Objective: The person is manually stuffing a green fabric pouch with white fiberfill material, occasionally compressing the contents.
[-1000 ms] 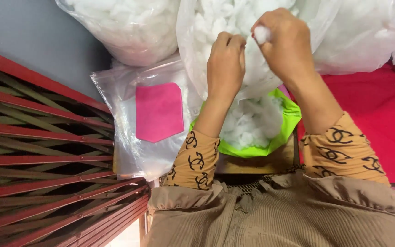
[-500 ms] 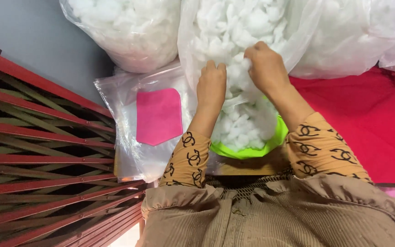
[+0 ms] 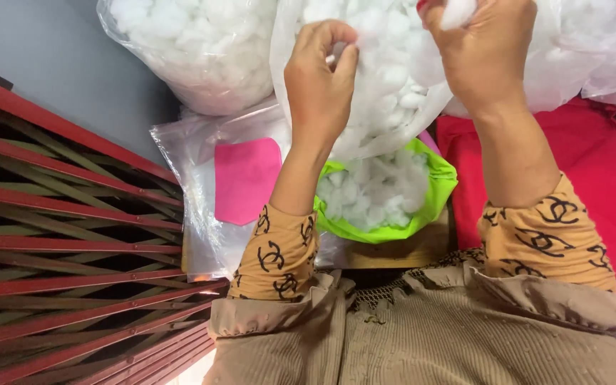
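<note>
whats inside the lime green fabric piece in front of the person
The lime green fabric cover is packed with white fibre stuffing, heaped to its open rim. The clear plastic bag of stuffing hangs over its far edge, hiding that side. How deep the filling goes cannot be seen.

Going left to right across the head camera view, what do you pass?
Red slatted frame → pink pocket-shaped piece → left hand → green fabric shell full of white stuffing → right hand → red cloth.
</note>
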